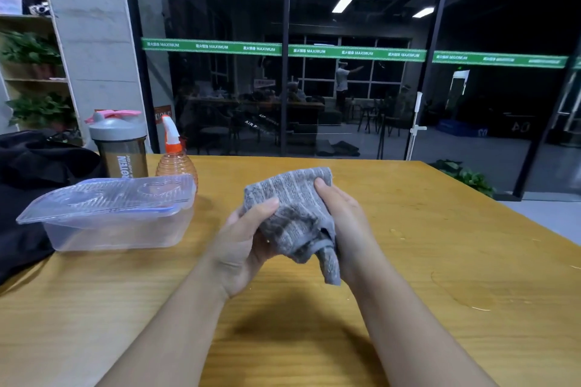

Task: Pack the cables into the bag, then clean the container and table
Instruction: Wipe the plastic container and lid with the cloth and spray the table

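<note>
Table [408, 261] carries wet streaks off to the right of my fingers. Container [119, 229], light stiff plastic with its lid askew, sits left of them, bag [28, 185] beyond. Cloth [292, 214], soft and limp, is bunched between my left hand [245, 245] and right hand [345, 229], both curled round it; I'd grip mid-fold.

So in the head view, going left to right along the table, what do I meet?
Black bag → clear container with its lid lying loose on top → left hand → grey cloth, held by both hands → right hand → wet patch on the table.
</note>
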